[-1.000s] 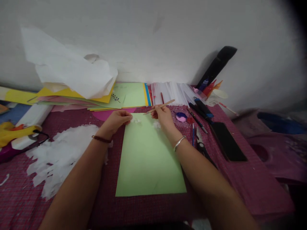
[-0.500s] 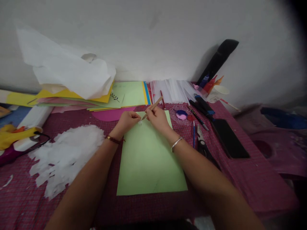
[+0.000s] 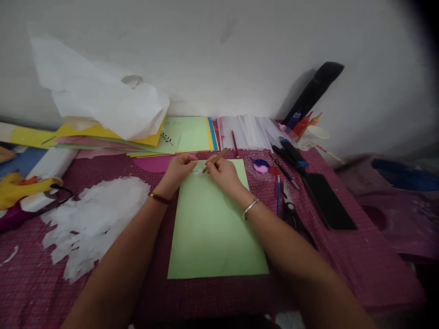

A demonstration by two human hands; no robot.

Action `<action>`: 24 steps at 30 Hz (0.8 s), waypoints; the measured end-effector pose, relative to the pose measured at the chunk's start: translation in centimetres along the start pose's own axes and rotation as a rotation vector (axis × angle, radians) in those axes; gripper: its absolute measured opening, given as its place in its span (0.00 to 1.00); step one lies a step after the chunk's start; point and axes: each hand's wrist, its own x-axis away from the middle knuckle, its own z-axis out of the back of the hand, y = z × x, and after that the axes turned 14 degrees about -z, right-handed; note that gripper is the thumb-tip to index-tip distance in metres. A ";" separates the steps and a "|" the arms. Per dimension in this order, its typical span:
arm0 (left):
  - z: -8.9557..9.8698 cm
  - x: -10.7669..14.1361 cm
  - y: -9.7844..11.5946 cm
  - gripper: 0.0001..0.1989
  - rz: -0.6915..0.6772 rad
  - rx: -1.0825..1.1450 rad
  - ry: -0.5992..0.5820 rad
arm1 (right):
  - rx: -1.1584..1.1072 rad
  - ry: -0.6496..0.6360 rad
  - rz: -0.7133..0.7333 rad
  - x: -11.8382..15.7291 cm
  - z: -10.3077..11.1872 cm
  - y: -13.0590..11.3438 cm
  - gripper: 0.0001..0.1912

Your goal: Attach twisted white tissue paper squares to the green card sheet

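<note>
Right grip (image 3: 208, 166): pinching brown stick (image 3: 220, 155) | left grip (image 3: 195, 161): pinched closed | green sheet (image 3: 218, 228): pale, flat

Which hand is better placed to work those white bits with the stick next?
Probably the right hand: it grips the brown stick, its lower end close to the white bits on the green sheet.

Beaded dark bracelet (image 3: 159, 198), silver bangle (image 3: 250, 209)

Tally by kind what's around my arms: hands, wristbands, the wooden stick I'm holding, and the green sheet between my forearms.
Hands: 2 (left hand, right hand)
Wristbands: 2 (dark bracelet, silver bangle)
Wooden stick: 1
Green sheet: 1
Total: 6
</note>
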 end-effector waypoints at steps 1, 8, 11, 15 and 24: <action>0.1 0.0 0.0 0.09 0.014 0.006 0.016 | 0.019 0.001 0.012 0.1 0.0 -0.1 0.09; 0.6 0.6 -0.4 0.10 0.116 0.077 -0.005 | 0.047 0.039 0.058 0.4 0.5 -0.9 0.10; 0.6 0.6 -0.8 0.11 0.134 0.111 0.021 | -0.177 0.106 -0.043 -0.1 0.7 -0.4 0.09; 0.7 0.4 -0.9 0.11 0.153 0.103 0.033 | -0.268 0.003 -0.149 -0.4 0.2 0.2 0.06; 0.7 0.6 -0.7 0.11 0.125 0.124 0.037 | -0.313 0.006 -0.186 -0.5 -0.8 0.7 0.08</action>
